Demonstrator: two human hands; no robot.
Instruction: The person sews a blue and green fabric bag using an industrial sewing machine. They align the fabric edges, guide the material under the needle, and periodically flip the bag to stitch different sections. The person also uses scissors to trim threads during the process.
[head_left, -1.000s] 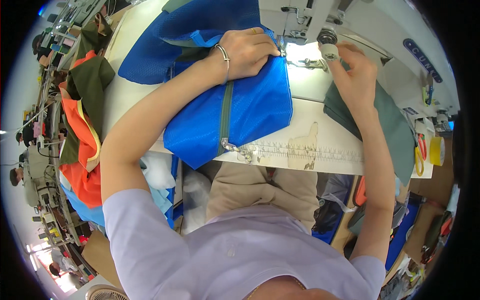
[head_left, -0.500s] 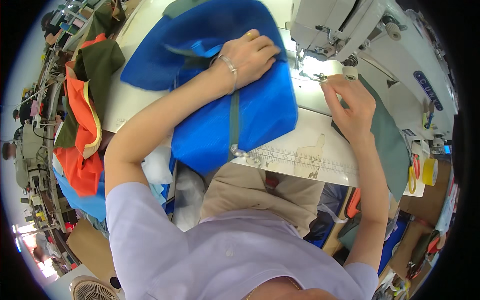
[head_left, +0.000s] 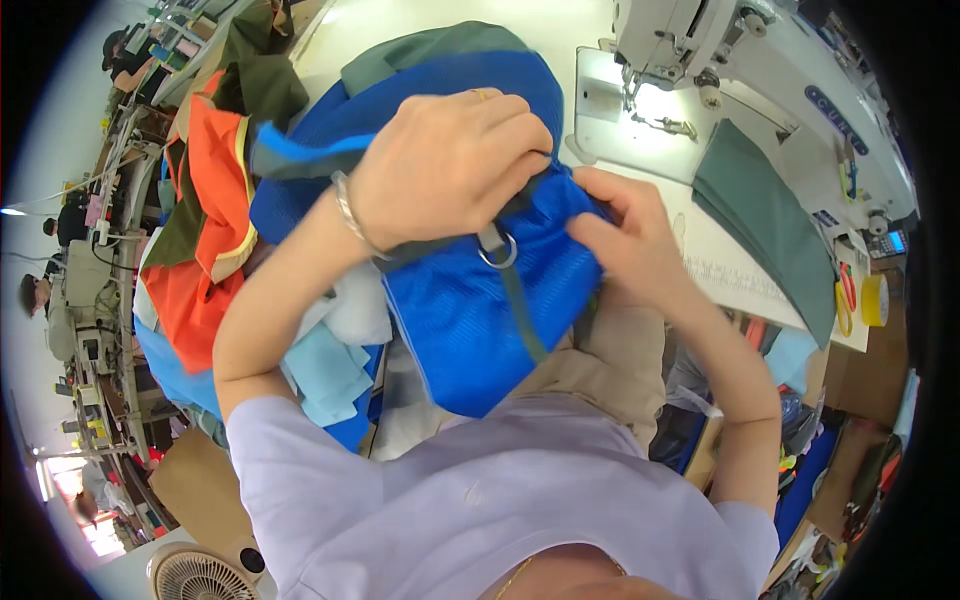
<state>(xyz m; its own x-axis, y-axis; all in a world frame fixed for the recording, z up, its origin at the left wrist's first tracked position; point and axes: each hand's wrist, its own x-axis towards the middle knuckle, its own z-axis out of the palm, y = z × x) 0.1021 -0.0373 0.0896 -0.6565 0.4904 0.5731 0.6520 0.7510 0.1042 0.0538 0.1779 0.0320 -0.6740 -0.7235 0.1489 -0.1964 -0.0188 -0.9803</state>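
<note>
A blue sewn fabric piece (head_left: 465, 350) with a dark green strap and a metal ring (head_left: 497, 252) hangs over the table's near edge toward my lap. My left hand (head_left: 455, 165) is closed on its upper part, fingers curled over the fabric near a dark strip; what lies under the palm is hidden. My right hand (head_left: 625, 225) pinches the piece's right edge between thumb and fingers. A loose blue and grey strap end (head_left: 300, 155) sticks out left of my left wrist. To the right, the sewing machine's needle area (head_left: 640, 110) is lit and apart from the fabric.
Dark green fabric (head_left: 765, 220) lies right of the machine bed, near yellow tape (head_left: 874, 300) and scissors (head_left: 845, 305). Orange and olive cloth (head_left: 215, 210) is heaped at the left. A fan (head_left: 200, 575) stands at lower left. People sit at benches far left.
The blue piece has moved away from the needle, toward me, and turned. My right hand has left the needle area and taken hold of its edge. The metal ring now shows.
</note>
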